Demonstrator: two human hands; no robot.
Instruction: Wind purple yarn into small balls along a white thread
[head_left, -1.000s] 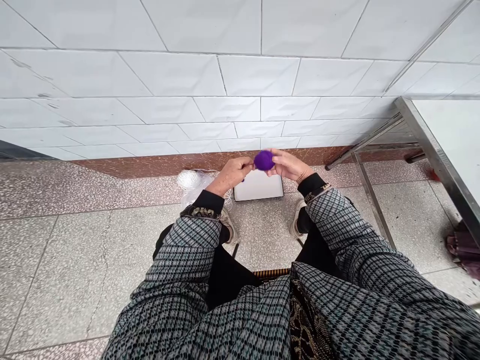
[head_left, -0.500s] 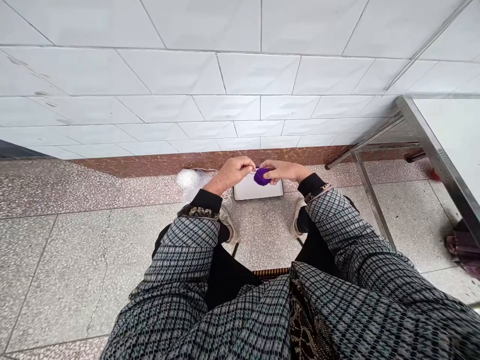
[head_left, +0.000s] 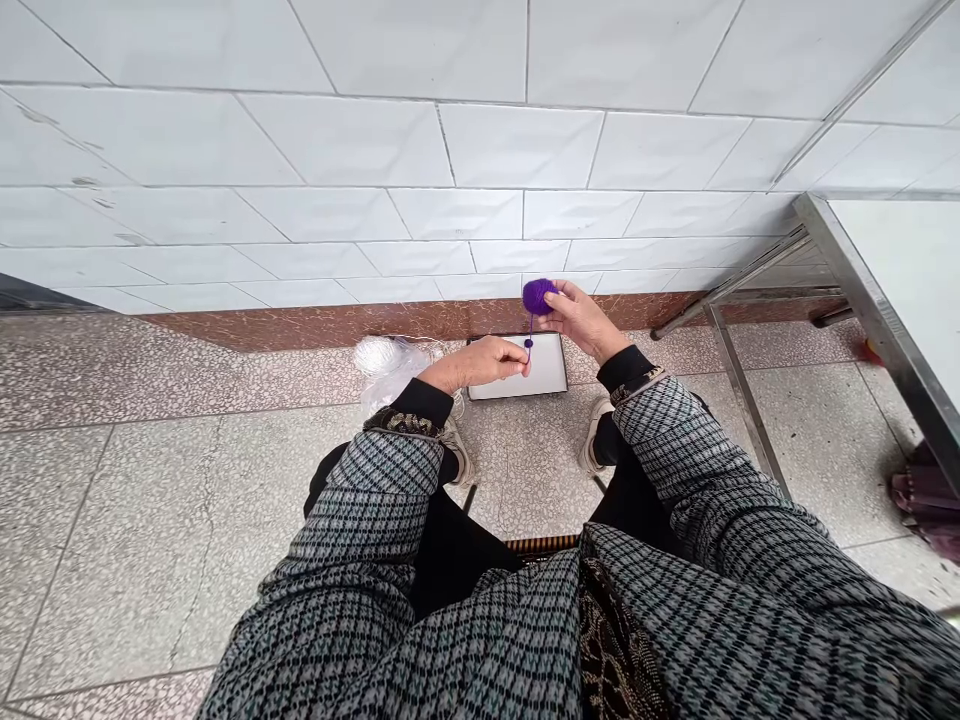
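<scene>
The purple yarn ball (head_left: 538, 296) is compact and roughly round, its wound strands showing on the surface. Held up by the fingers of the right hand (head_left: 581, 318), it appears beyond the far edge of the white tray (head_left: 551, 375). A purple strand (head_left: 532, 326) runs from it, nearly straight, to the fingertips of the left hand (head_left: 486, 363). Partway along sits a small dark purple lump (head_left: 529, 343), too small to identify, seen against the tray inside its far edge.

We have a yarn ball (head_left: 538, 297) in our right hand (head_left: 586, 322). By the far wall (head_left: 480, 150) lies a tray (head_left: 517, 386), a bundle (head_left: 379, 358) left, a table (head_left: 900, 260) right.
</scene>
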